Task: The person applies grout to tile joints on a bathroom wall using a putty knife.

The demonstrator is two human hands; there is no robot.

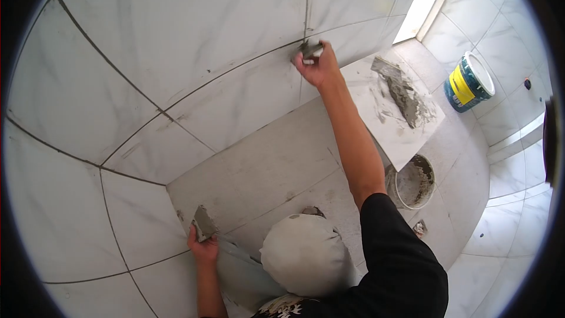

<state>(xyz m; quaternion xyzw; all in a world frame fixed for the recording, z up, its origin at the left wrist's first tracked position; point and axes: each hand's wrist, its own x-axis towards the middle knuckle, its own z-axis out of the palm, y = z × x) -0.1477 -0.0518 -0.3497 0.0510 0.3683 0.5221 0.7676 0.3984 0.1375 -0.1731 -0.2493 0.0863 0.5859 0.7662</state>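
Observation:
My right hand (319, 69) is closed around a small scraper (299, 54) smeared with dark grout. Its outline is blurred, and it touches or nearly touches the wall tiles where a horizontal and a vertical joint meet. Low on the left, my left hand (203, 247) grips a putty knife (205, 224) whose flat blade carries grey grout; its handle is hidden in my fingers. Dark grout lines run between the marbled white wall tiles (194, 29), with smudges around some joints. The lower row shows thinner, paler vertical joints.
To the right, a white tile (368, 103) holds a heap of grey grout (404, 99). A dirty mixing bucket (415, 182) stands beside it, partly under its corner. Farther right is a lidded blue-green bucket (469, 82). My knee (303, 253) is bent over the tiled floor (259, 171).

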